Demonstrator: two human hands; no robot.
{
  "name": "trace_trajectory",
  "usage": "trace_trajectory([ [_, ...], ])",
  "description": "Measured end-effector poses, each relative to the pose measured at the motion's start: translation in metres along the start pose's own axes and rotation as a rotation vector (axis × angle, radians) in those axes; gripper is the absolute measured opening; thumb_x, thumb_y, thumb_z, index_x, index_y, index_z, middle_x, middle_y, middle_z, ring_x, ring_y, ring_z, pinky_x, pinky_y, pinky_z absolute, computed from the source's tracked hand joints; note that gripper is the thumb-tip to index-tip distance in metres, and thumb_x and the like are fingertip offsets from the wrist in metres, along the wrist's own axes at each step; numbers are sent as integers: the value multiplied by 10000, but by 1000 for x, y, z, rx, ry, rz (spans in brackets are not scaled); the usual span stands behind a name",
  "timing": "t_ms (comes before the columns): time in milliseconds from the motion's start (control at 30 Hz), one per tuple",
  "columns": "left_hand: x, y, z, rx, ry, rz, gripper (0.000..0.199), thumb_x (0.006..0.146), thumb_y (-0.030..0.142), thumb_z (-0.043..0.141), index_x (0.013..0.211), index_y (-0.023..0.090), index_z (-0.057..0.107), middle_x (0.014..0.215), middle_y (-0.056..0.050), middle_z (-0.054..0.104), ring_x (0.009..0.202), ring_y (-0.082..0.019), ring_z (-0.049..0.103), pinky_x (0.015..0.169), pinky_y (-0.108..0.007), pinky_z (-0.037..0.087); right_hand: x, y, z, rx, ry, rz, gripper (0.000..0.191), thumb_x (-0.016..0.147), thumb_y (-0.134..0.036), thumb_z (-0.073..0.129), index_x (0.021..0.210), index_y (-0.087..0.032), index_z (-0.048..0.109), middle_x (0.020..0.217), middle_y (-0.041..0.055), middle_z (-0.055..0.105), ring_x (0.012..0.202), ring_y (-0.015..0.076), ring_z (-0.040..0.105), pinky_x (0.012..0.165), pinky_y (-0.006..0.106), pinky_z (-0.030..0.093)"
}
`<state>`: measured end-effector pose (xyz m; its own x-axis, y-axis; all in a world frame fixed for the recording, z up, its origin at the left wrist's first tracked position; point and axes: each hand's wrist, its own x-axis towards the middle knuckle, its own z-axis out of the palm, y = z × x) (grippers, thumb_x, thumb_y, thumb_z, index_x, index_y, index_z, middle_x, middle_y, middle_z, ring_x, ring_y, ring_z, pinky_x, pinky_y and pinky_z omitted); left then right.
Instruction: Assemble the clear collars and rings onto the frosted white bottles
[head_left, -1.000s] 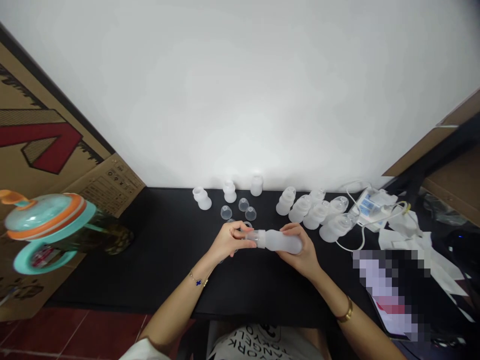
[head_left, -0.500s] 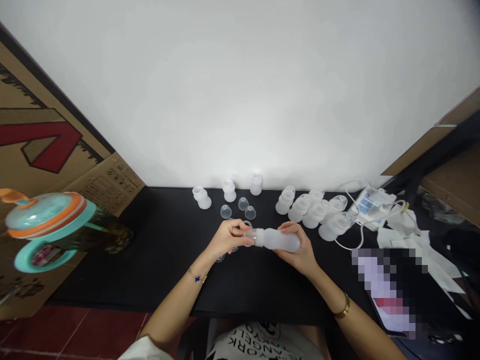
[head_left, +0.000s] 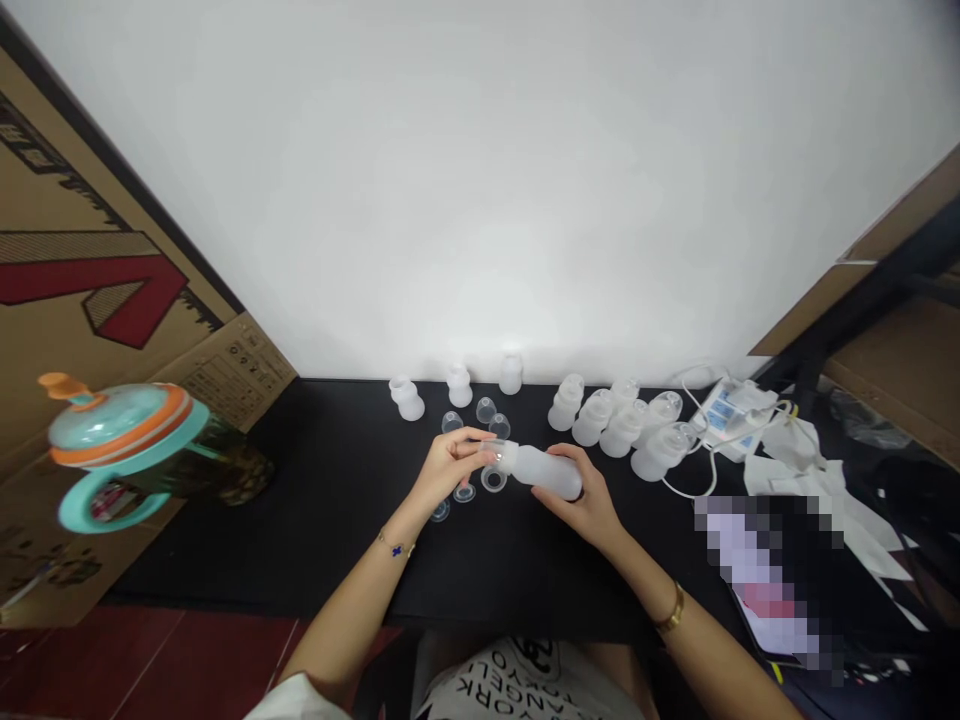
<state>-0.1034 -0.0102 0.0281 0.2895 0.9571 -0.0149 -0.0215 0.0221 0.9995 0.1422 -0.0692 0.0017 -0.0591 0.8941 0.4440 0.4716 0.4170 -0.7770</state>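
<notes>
A frosted white baby bottle (head_left: 546, 472) lies level above the black table, its clear dome cap (head_left: 495, 452) facing left. My left hand (head_left: 450, 468) has its fingers closed round that cap. My right hand (head_left: 589, 505) wraps the bottle's body from the right. Just below the cap end, nipple rings (head_left: 494, 479) lie on the table, several in all, partly behind my left hand. Loose clear dome caps (head_left: 486, 410) stand beyond my left fingers. Near the wall are three uncapped white bottles (head_left: 406, 398). Several capped bottles (head_left: 622, 430) stand together to the right.
At the left, a teal and orange lidded jug (head_left: 127, 440) stands by a large cardboard box (head_left: 217, 360). On the right are a white power strip with cables (head_left: 731, 415), crumpled white paper (head_left: 802, 465) and a blurred-out screen device (head_left: 780, 590). The white wall (head_left: 495, 200) bounds the black table (head_left: 315, 540).
The bottle and my right hand have shifted slightly left, and the bottle's capped end now tilts up a little. More of the nipple rings shows below it. The view has turned slightly.
</notes>
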Motion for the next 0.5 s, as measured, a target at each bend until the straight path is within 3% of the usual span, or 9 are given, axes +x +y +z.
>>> trace_trajectory([
  [100, 1, -1, 1, -47, 29, 22, 457, 726, 398, 837, 1071, 115, 740, 611, 3, 685, 377, -41, 400, 393, -195, 316, -1, 0, 3, 3, 20, 23, 467, 834, -421, 742, 1226, -230, 577, 1170, 87, 680, 1019, 261, 668, 887, 372, 539],
  [300, 4, -8, 0, -142, 77, 46, 500, 742, 407, 827, 1126, 103, 730, 603, -3, 675, 385, -40, 390, 429, -208, 305, -1, 2, 4, 67, -69, 132, 491, 846, -454, 719, 1257, -223, 584, 1108, 78, 694, 838, 216, 677, 686, 304, 559],
  [500, 8, -17, -3, -199, 101, 51, 521, 784, 470, 786, 1167, 125, 716, 597, 7, 675, 381, -37, 364, 451, -215, 290, -2, -2, 5, -22, -170, 85, 516, 820, -449, 738, 1262, -222, 599, 1189, 84, 714, 883, 235, 691, 702, 315, 562],
])
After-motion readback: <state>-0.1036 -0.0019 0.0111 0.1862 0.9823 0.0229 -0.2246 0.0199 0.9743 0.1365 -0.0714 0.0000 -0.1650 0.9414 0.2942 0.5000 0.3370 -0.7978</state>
